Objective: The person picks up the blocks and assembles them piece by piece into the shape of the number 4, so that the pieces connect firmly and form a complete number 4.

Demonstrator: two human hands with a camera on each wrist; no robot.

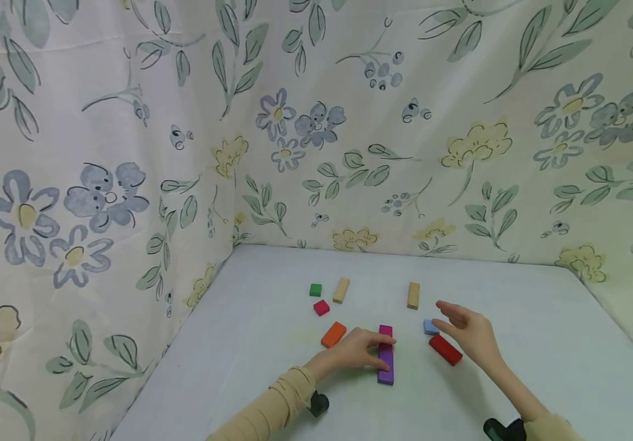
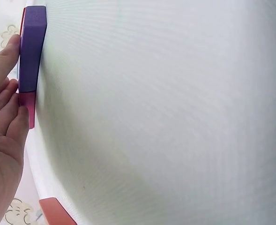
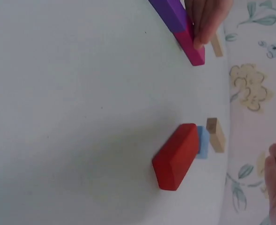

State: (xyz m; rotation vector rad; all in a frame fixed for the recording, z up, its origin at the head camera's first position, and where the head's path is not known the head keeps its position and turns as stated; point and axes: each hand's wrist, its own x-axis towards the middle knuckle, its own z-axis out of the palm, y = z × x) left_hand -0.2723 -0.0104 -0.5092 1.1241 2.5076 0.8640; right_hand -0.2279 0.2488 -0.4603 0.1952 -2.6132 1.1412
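A purple block (image 1: 385,375) and a magenta block (image 1: 385,329) lie end to end on the white table. My left hand (image 1: 353,351) reaches over them from the left. Its thumb touches the purple block, while the fingertips rest on the magenta one, also seen in the right wrist view with those fingers (image 3: 208,28) on it. Above the table, my right hand (image 1: 473,335) has its thumb and fingers spread and holds nothing. Just left of that hand are a light blue block (image 1: 430,327), partly covered by the thumb, and a dark red block (image 1: 445,350).
An orange block (image 1: 333,334) lies left of the left hand. Farther back are a pinkish-red cube (image 1: 322,307), a green block (image 1: 315,290) and two plain wooden blocks, one left (image 1: 341,290) and one right (image 1: 413,295). Flowered cloth (image 1: 349,202) hangs around the table (image 1: 250,306).
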